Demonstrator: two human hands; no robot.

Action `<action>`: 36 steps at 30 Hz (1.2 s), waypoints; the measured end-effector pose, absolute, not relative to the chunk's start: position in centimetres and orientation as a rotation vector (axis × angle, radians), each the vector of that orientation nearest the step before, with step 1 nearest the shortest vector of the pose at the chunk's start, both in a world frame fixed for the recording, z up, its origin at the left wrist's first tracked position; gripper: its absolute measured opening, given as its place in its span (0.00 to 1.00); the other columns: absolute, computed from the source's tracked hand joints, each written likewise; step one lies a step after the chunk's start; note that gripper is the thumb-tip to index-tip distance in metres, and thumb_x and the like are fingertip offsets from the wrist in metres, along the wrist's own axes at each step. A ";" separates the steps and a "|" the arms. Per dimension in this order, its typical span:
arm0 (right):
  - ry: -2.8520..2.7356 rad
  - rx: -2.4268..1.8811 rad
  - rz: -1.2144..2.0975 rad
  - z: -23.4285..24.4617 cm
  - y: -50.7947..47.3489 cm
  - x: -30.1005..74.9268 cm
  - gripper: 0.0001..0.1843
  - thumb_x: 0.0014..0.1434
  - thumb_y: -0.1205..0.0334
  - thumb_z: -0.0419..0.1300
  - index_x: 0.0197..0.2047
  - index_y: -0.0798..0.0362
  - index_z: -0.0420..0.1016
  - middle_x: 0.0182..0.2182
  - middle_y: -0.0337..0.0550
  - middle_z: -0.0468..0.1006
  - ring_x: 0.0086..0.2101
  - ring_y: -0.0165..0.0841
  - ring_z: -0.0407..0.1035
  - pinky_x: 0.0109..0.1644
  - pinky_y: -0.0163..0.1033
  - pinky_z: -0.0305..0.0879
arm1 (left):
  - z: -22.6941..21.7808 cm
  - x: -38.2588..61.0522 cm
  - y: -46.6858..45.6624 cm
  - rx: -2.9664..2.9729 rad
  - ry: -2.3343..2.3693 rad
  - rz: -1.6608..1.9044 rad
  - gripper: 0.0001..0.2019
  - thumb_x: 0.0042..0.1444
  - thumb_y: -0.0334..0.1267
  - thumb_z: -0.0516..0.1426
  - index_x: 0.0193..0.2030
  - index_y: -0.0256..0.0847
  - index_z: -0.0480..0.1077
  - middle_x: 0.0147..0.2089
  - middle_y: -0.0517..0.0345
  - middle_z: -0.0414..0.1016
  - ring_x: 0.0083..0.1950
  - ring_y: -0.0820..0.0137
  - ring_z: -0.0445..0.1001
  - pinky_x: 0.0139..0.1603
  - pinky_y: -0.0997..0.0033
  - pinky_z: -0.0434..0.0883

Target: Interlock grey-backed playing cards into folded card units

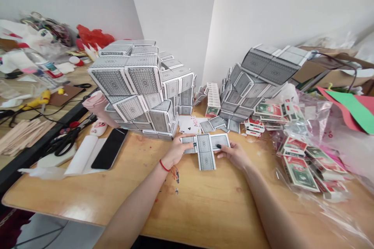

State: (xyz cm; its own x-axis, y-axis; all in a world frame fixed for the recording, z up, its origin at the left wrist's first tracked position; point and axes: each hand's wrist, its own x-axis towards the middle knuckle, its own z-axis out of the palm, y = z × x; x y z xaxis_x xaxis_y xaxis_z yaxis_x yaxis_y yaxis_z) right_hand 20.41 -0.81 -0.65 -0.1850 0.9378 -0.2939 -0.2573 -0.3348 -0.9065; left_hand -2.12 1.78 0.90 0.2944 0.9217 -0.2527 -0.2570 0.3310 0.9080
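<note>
1. Cards (pixel 204 143) with grey patterned backs formed a cross shape between the person's two hands, over the middle of the wooden table (pixel 122 198); whether they touched the tabletop was hard to tell.
2. Centre strip (pixel 206 159) ran lengthwise toward the person, with the left piece (pixel 188 140) and the right piece (pixel 220 140) spreading from its two sides.
3. Left hand (pixel 177 150) gripped the left piece, thumb across its face with the tip beside the centre strip; its other fingers were mostly hidden. A red bracelet (pixel 164 166) circled that wrist.
4. Right hand (pixel 235 153) pinched the right piece near its outer end, thumb on top.
5. Face-up cards (pixel 189 124) and face-down cards (pixel 208 125) lay scattered just beyond the hands.
6. Behind them rose two stacked structures of patterned cards, the left structure (pixel 143 77) near the left hand and the right structure (pixel 257 71) farther back, leaning outward at its top.
7. Red and green card boxes (pixel 300 173) lay heaped among clear plastic on the right.
8. On the left were a dark phone (pixel 109 149), black scissors (pixel 68 140) and a bundle of wooden sticks (pixel 25 136).
</note>
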 end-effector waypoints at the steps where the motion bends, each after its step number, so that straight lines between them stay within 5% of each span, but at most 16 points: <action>1: -0.932 -1.146 1.692 -0.7 -0.9 20.4 0.15 0.40 0.57 0.67 0.30 0.57 0.73 0.22 0.43 0.77 0.22 0.31 0.70 0.24 0.35 0.67 | 0.8 -2.1 1.8 0.855 0.918 0.950 0.19 0.34 0.30 0.64 0.38 0.34 0.72 0.38 0.52 0.75 0.39 0.69 0.72 0.43 0.69 0.67; 6: -1.053 -1.198 1.645 -1.1 -1.1 20.4 0.13 0.43 0.56 0.65 0.23 0.57 0.70 0.15 0.39 0.73 0.15 0.27 0.65 0.19 0.33 0.65 | 0.3 -2.0 1.8 0.860 0.925 0.936 0.19 0.33 0.29 0.65 0.37 0.33 0.73 0.38 0.50 0.76 0.40 0.66 0.73 0.44 0.67 0.68; 13: -1.096 -1.179 1.638 -0.9 -1.2 20.0 0.14 0.45 0.54 0.63 0.24 0.57 0.68 0.19 0.41 0.75 0.15 0.26 0.64 0.17 0.32 0.63 | 0.3 -1.8 1.6 0.837 0.883 0.819 0.19 0.36 0.33 0.64 0.38 0.32 0.72 0.34 0.50 0.76 0.35 0.65 0.74 0.33 0.64 0.73; 22: -1.097 -1.150 1.534 -0.7 -1.4 19.4 0.18 0.50 0.47 0.57 0.32 0.54 0.62 0.13 0.32 0.68 0.10 0.22 0.54 0.10 0.27 0.48 | 0.7 -1.5 1.4 0.840 0.941 0.886 0.16 0.32 0.33 0.65 0.32 0.30 0.73 0.30 0.51 0.76 0.30 0.66 0.73 0.28 0.66 0.73; 30: -1.283 -1.200 1.447 -0.4 -1.6 19.1 0.24 0.55 0.45 0.50 0.18 0.55 0.64 0.08 0.33 0.62 0.09 0.21 0.52 0.11 0.27 0.48 | 0.8 -1.4 1.4 0.840 0.970 0.868 0.16 0.32 0.33 0.65 0.31 0.32 0.73 0.28 0.53 0.75 0.27 0.68 0.73 0.25 0.69 0.72; 36: -1.365 -1.261 1.471 -0.8 -1.7 19.1 0.28 0.56 0.44 0.47 0.16 0.56 0.65 0.06 0.34 0.62 0.08 0.22 0.53 0.11 0.27 0.48 | 0.6 -1.4 1.5 0.837 1.012 0.873 0.14 0.30 0.34 0.66 0.27 0.32 0.71 0.23 0.56 0.74 0.24 0.70 0.71 0.24 0.71 0.71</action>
State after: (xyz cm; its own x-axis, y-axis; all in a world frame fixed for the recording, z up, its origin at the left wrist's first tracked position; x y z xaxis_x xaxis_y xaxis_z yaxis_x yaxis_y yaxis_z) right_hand 19.05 -1.66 -0.79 -0.2308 0.9589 -0.1653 0.0932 -0.1473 -0.9847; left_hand -1.35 1.50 0.57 0.2776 0.8961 -0.3462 -0.2108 0.4084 0.8881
